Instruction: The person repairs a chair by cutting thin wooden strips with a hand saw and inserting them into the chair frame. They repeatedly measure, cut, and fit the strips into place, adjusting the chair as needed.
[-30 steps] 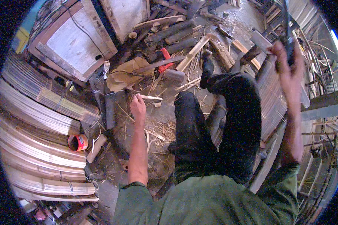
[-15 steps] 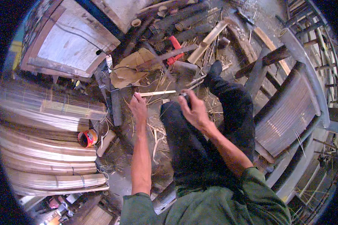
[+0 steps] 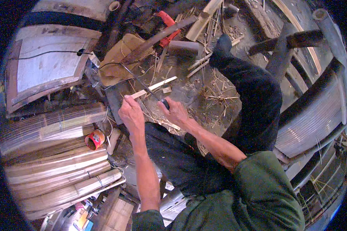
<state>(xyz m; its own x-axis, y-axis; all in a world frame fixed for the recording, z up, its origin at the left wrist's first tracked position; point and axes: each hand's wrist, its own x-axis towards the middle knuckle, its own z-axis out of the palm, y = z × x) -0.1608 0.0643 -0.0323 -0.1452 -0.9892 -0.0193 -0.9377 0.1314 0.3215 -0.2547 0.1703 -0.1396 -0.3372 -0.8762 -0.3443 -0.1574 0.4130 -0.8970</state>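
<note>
My left hand is closed, pinching the near end of a pale flat wooden or bamboo strip, which points away to the right above the littered floor. My right hand is wrapped around the black handle of a thin, knife-like tool. From that handle a narrow dark shaft slants up and left, crossing in front of the strip; whether it touches the strip I cannot tell. Below both hands is my bent left leg in dark trousers.
Bundled slats lie at left beside a red-orange can. Brown cardboard, a red tool and a bamboo piece lie ahead. At right stands a bamboo chair. Shavings litter the floor.
The view has shifted, so the surroundings sit differently. My right hand has come closer to my left, and the tool's shaft now crosses the strip. The strip tilts more steeply upward to the right.
</note>
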